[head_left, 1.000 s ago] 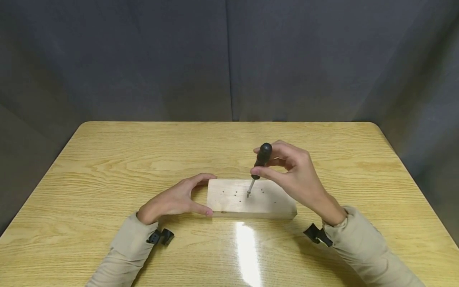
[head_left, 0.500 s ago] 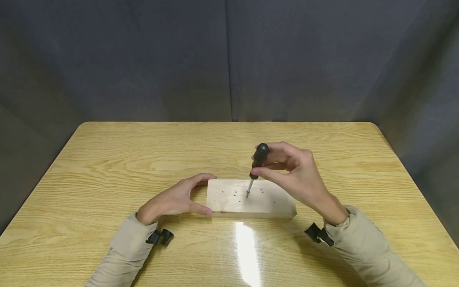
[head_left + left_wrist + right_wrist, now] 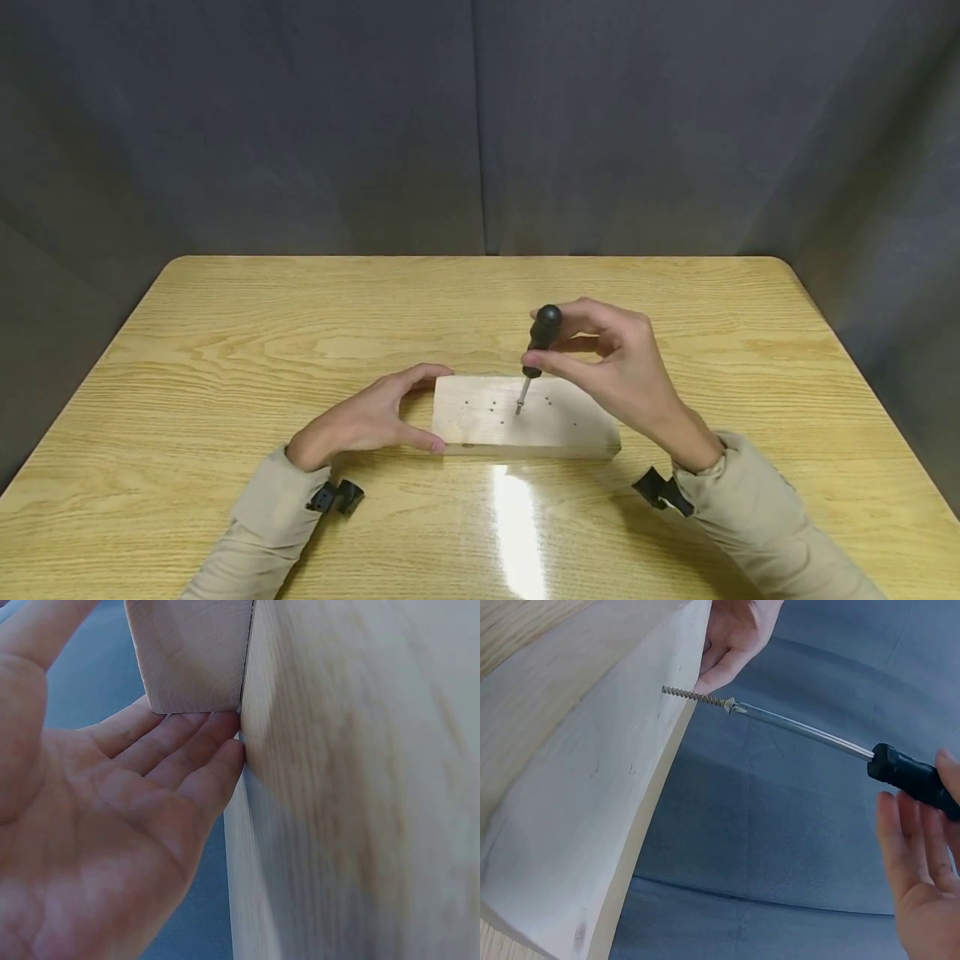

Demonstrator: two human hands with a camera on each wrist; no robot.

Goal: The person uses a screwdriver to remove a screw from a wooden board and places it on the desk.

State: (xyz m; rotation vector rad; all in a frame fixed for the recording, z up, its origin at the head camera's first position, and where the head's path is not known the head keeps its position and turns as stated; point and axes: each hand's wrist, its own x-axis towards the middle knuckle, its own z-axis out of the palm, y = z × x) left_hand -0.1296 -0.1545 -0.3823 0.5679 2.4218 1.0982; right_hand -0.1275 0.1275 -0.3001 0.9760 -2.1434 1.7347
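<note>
Wood-grain table [image 3: 262, 317], pale block [image 3: 480, 429], black-handled screwdriver [image 3: 542, 335] against a screw [image 3: 697, 696].

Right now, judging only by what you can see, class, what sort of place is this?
Probably an indoor booth set up for filming handwork: dark, fabric-like panels close in a wood-grain table, and a black device, perhaps a camera, sits at each wrist.

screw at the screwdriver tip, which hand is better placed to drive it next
Probably the right hand: it holds the screwdriver, whose tip meets the screw. The left hand grips the wooden block at one end.
</note>
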